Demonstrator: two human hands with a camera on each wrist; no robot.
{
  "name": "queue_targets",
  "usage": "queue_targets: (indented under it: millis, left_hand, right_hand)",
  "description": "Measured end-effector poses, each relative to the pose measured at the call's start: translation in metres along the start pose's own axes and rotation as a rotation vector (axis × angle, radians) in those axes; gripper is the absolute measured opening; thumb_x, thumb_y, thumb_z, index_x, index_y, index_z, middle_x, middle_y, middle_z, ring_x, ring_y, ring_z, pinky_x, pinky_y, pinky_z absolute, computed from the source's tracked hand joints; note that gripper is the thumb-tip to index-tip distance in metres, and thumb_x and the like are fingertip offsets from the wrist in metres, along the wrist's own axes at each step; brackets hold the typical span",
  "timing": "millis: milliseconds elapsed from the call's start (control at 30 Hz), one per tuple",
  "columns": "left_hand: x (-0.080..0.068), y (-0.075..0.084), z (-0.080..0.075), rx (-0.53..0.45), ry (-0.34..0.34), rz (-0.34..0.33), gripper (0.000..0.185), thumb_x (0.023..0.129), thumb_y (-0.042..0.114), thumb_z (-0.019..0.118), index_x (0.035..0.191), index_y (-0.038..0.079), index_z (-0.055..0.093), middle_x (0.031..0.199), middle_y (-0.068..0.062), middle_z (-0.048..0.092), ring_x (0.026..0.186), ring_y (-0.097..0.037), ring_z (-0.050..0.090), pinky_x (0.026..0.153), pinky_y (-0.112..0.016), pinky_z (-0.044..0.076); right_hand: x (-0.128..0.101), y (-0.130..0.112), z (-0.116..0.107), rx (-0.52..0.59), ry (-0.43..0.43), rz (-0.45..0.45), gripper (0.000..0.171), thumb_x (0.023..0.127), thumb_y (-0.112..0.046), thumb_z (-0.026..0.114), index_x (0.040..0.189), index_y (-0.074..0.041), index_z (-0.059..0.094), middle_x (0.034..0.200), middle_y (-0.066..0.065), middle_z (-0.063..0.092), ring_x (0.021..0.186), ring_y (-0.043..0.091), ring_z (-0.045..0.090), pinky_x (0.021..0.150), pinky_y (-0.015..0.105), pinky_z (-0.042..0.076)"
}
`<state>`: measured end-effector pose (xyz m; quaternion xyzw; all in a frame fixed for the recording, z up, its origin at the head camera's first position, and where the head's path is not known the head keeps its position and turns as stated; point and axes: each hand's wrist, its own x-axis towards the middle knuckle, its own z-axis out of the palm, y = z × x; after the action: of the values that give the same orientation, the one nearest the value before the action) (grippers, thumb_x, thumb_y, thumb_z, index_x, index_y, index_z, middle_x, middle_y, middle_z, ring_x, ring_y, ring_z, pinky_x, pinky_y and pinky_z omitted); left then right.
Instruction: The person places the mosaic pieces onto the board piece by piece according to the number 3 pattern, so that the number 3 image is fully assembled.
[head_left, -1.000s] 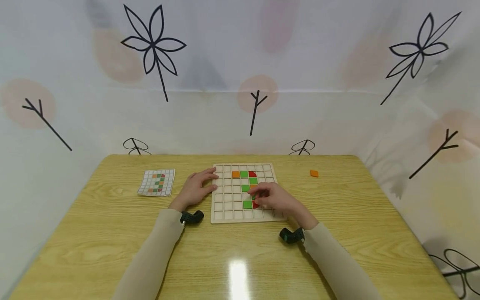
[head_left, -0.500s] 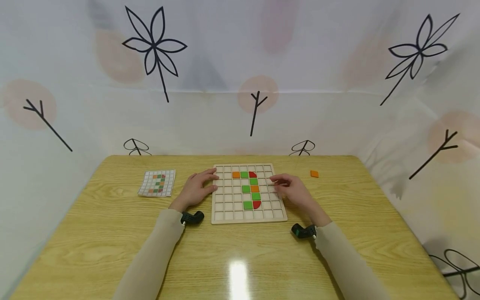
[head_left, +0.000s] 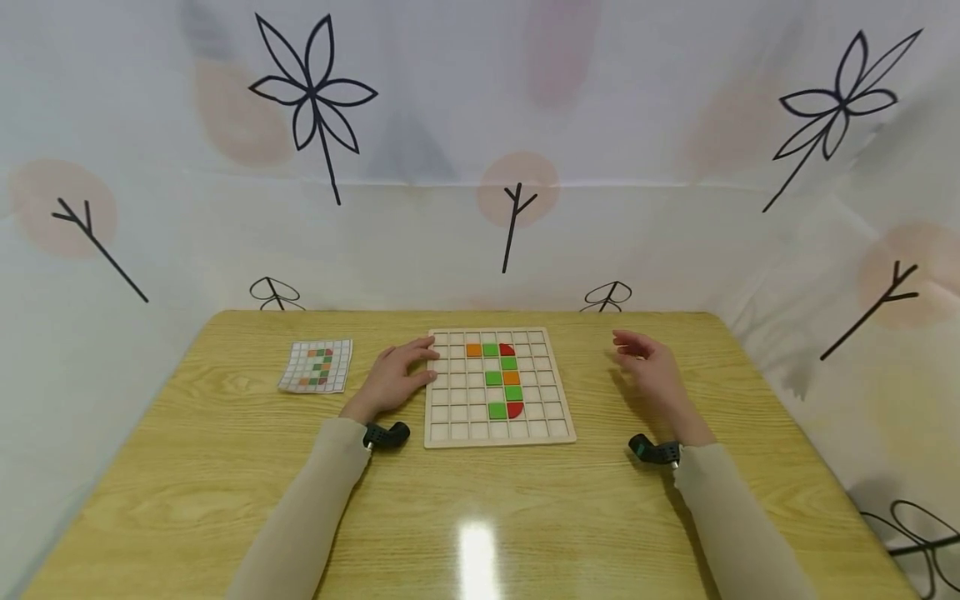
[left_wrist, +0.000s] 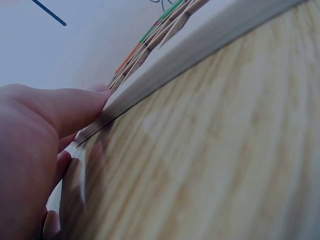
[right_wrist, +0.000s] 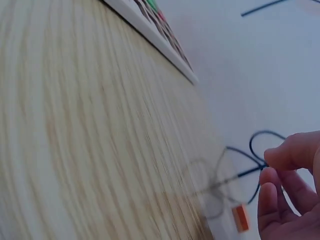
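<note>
A wooden grid board (head_left: 454,430) lies mid-table, with several green tiles (head_left: 497,411), two orange tiles (head_left: 474,350) and two rounded red tiles (head_left: 515,410) in its cells. My left hand (head_left: 395,377) rests at the board's left edge, fingertips over the rim; in the left wrist view its thumb (left_wrist: 82,107) touches the board's side. Right of the board, my right hand (head_left: 654,371) hovers above the table with bent, relaxed fingers and holds nothing. A loose orange tile (right_wrist: 241,218) lies beyond those fingers in the right wrist view; the hand hides it in the head view.
A paper card (head_left: 293,373) printed with a coloured grid pattern lies left of my left hand. The wooden table (head_left: 420,517) ends at a patterned cloth wall (head_left: 420,242) at the back and sides.
My right hand has moved off the board to the right, uncovering the tiles, and is now over the spot of the loose orange tile. The left hand has stayed at the board's edge.
</note>
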<state>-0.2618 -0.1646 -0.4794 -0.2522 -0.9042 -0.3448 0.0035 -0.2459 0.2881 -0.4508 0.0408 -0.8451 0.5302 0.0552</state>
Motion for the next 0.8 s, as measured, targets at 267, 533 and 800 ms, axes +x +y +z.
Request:
queue_targets:
  millis: [267, 533, 800]
  left_hand:
    - [0.000, 0.000, 0.000, 0.006, -0.002, -0.005, 0.038, 0.102, 0.030, 0.060, 0.135, 0.013, 0.061, 0.158, -0.002, 0.037, 0.146, -0.024, 0.031, 0.119, -0.055, 0.010]
    - [-0.001, 0.005, -0.001, -0.007, 0.000, -0.001, 0.038, 0.102, 0.028, 0.061, 0.135, 0.011, 0.061, 0.158, -0.004, 0.038, 0.146, -0.027, 0.031, 0.119, -0.056, 0.010]
    - [-0.002, 0.005, -0.002, 0.004, 0.004, -0.006, 0.038, 0.102, 0.028, 0.060, 0.135, 0.011, 0.062, 0.158, -0.003, 0.037, 0.145, -0.026, 0.032, 0.119, -0.055, 0.011]
  right_hand:
    - [0.000, 0.017, -0.024, -0.003, 0.045, 0.061, 0.048, 0.101, -0.005, 0.055, 0.148, 0.003, 0.044, 0.150, 0.025, 0.042, 0.135, 0.041, 0.040, 0.079, 0.006, 0.045]
    - [0.004, 0.034, -0.034, -0.102, -0.021, 0.125, 0.056, 0.102, -0.010, 0.057, 0.153, -0.001, 0.037, 0.153, 0.023, 0.038, 0.139, 0.039, 0.037, 0.099, 0.023, 0.046]
    - [0.011, 0.032, -0.032, -0.219, -0.083, 0.094, 0.054, 0.100, -0.009, 0.060, 0.149, 0.003, 0.042, 0.152, 0.027, 0.037, 0.143, 0.043, 0.029, 0.113, 0.058, 0.028]
